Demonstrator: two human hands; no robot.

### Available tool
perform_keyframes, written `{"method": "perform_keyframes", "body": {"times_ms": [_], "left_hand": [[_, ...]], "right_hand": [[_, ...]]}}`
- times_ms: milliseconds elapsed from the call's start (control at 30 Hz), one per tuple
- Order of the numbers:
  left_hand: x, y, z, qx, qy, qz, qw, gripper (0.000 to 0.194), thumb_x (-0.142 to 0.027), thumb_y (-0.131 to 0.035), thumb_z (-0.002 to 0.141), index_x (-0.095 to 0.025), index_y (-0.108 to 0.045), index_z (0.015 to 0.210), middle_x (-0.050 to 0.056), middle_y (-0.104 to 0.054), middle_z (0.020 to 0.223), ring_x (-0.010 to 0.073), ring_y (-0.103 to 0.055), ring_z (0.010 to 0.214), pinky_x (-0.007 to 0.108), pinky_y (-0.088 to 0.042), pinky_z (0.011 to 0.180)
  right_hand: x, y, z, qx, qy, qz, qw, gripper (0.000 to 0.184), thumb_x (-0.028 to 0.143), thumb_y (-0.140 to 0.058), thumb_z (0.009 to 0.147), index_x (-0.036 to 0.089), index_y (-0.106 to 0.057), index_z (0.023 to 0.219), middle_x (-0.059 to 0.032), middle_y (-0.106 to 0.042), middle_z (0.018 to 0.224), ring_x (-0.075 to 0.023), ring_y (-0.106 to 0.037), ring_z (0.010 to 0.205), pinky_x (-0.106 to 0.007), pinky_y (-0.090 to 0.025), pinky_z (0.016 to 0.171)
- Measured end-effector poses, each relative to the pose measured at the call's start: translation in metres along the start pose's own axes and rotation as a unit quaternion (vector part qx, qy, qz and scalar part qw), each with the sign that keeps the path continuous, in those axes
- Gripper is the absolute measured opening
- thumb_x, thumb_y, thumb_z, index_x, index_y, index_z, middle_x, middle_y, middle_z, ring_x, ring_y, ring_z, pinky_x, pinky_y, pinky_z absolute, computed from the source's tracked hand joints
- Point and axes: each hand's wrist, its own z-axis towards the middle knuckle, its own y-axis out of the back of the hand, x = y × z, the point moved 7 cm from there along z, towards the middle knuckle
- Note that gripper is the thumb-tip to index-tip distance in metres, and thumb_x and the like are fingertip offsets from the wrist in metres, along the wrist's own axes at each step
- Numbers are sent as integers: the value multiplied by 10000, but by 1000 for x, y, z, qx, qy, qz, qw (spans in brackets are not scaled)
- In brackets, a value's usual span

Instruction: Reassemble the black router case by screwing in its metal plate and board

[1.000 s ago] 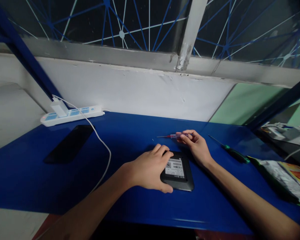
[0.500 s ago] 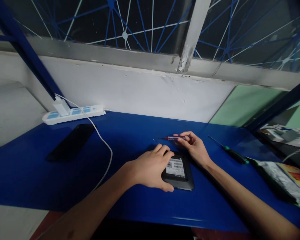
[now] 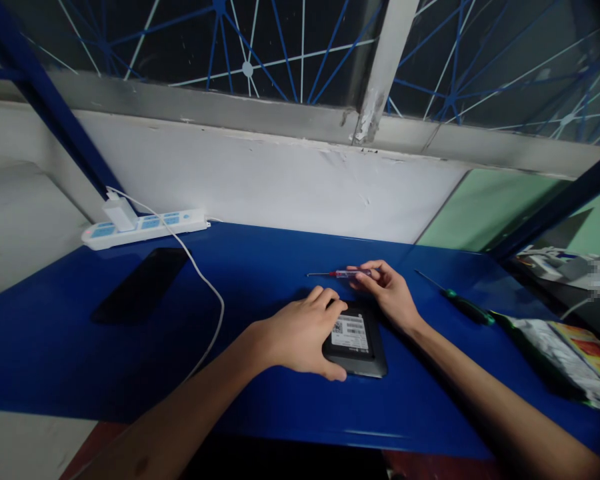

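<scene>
A flat black device (image 3: 377,347) with a white printed label (image 3: 351,333) lies on the blue table. My left hand (image 3: 303,333) grips it from the left, fingers over the far edge and thumb at the near edge, covering its left part. My right hand (image 3: 383,287) is closed round the clear purplish handle of a small screwdriver (image 3: 339,273), just beyond the device. The red-collared shaft points left, roughly level, over the table. Something tiny sits at the shaft's tip; I cannot make out what it is.
A green-handled screwdriver (image 3: 467,308) lies to the right, beside a silver and yellow packet (image 3: 555,353). On the left are a dark flat slab (image 3: 140,287), a white power strip (image 3: 170,227) with a charger plugged in, and a white cable (image 3: 215,287) trailing across the table (image 3: 260,260).
The tiny bit at the screwdriver's tip hung slightly below it before and now lies in line with the shaft. Both hands keep nearly the same place and grip.
</scene>
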Motion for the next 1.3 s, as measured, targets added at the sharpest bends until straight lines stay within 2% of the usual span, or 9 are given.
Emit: {"method": "perform_keyframes", "body": {"times_ms": [200, 333, 500, 567, 700, 833, 1067, 1300], "left_hand": [[3, -1, 4, -19, -17, -29, 999, 935, -597, -788, 635, -168, -446, 1392, 138, -463, 1392, 356, -428, 1299, 498, -439, 1072], [10, 0, 9, -43, -9, -63, 997, 1000, -596, -820, 616, -129, -423, 1407, 156, -429, 1430, 350, -365, 1365, 471, -372, 1150], [24, 3, 12, -43, 21, -82, 996, 1020, -643, -796, 600, -162, -404, 1410, 149, -412, 1425, 363, -362, 1356, 531, -366, 1133], [29, 6, 13, -44, 26, -85, 995, 967, -642, -793, 599, -187, -436, 1374, 132, -434, 1393, 359, -377, 1339, 539, -373, 1120], [35, 8, 13, -25, 42, -94, 994, 1018, -617, -816, 577, -217, -397, 1415, 132, -437, 1401, 374, -348, 1364, 555, -368, 1118], [38, 10, 12, -16, 51, -105, 993, 1043, -615, -809, 593, -263, -356, 1464, 126, -411, 1442, 385, -338, 1384, 588, -342, 1130], [40, 12, 9, 18, 72, -109, 991, 1026, -620, -781, 664, -238, -314, 1493, 156, -350, 1519, 384, -314, 1419, 579, -343, 1140], [39, 12, 9, 22, 77, -109, 991, 1087, -650, -810, 625, -229, -316, 1498, 158, -342, 1533, 379, -309, 1429, 562, -328, 1160]], "right_hand": [[5, 16, 4, -43, -4, 64, 997, 342, 393, -871, 704, 247, -648, 918, -25, -797, 1037, -157, -741, 793, -348, -600, 859], [18, 30, 5, -61, 11, 111, 992, 292, 371, -864, 714, 260, -674, 906, -12, -797, 1005, -155, -740, 812, -337, -592, 855], [25, 40, 3, -42, -11, 90, 995, 267, 365, -818, 751, 256, -676, 949, -37, -787, 994, -172, -737, 803, -341, -603, 790], [24, 40, 2, -32, -17, 78, 996, 276, 377, -809, 754, 254, -673, 960, -42, -784, 960, -177, -729, 787, -340, -604, 748], [21, 32, 0, 10, -26, 75, 997, 283, 382, -805, 760, 249, -668, 969, -38, -780, 945, -159, -707, 771, -323, -585, 747], [16, 26, -3, 47, -34, 57, 997, 295, 409, -792, 764, 245, -658, 969, -40, -778, 967, -150, -678, 713, -358, -572, 771], [16, 21, -5, 81, -26, 45, 995, 257, 392, -762, 804, 241, -658, 984, -46, -776, 969, -157, -685, 731, -381, -562, 802], [13, 18, -6, 91, -25, 25, 995, 295, 421, -760, 805, 230, -651, 1002, -48, -783, 953, -162, -702, 740, -373, -575, 794]]}}
